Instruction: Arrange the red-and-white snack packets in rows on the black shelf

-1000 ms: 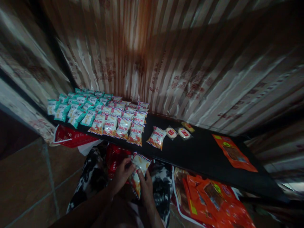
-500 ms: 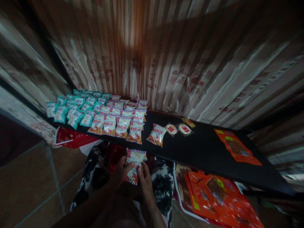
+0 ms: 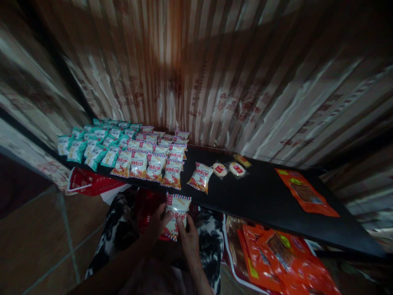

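Between my two hands I hold a small snack bag [image 3: 178,204], white and orange with red lettering and striped ends, just off the front edge of the black shelf [image 3: 245,200]. My left hand [image 3: 159,221] grips its left side with the thumb across the front. On its right side, my right hand [image 3: 188,231] presses a thumb to the front, the other fingers partly behind. Rows of matching snack bags [image 3: 156,167] stand on the shelf beyond. One more such bag [image 3: 200,177] lies alone to their right.
Teal snack packets [image 3: 93,155] fill the shelf's left end. Two round wrapped cakes [image 3: 237,169], a small yellow packet [image 3: 242,160] and an orange pouch [image 3: 305,192] lie to the right. Below are a red basket [image 3: 98,182] and a container of orange pouches [image 3: 276,254].
The held snack bag shifts slightly right in view, still between both hands. My right thumb sits a little differently on its front. The camera view has moved slightly.
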